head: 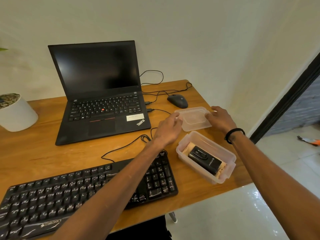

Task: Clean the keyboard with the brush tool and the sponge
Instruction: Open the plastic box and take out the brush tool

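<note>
A black Zebronics keyboard [52, 196] lies at the table's front left, and my left forearm crosses above its right part. To its right stands an open clear plastic box [231, 157]. Inside it a black brush tool [204, 159] lies on top of a beige sponge [189, 148]. Behind the box the clear lid [194, 118] lies flat on the table. My left hand [167, 130] holds the lid's left edge with curled fingers. My right hand [220, 118] grips its right edge.
An open black laptop [97, 70] sits behind the keyboard, cables trailing across the wooden table [43, 144]. A black mouse [178, 100] lies just beyond the lid. A white plant pot [17, 113] stands far left. The table's right edge runs close by the box.
</note>
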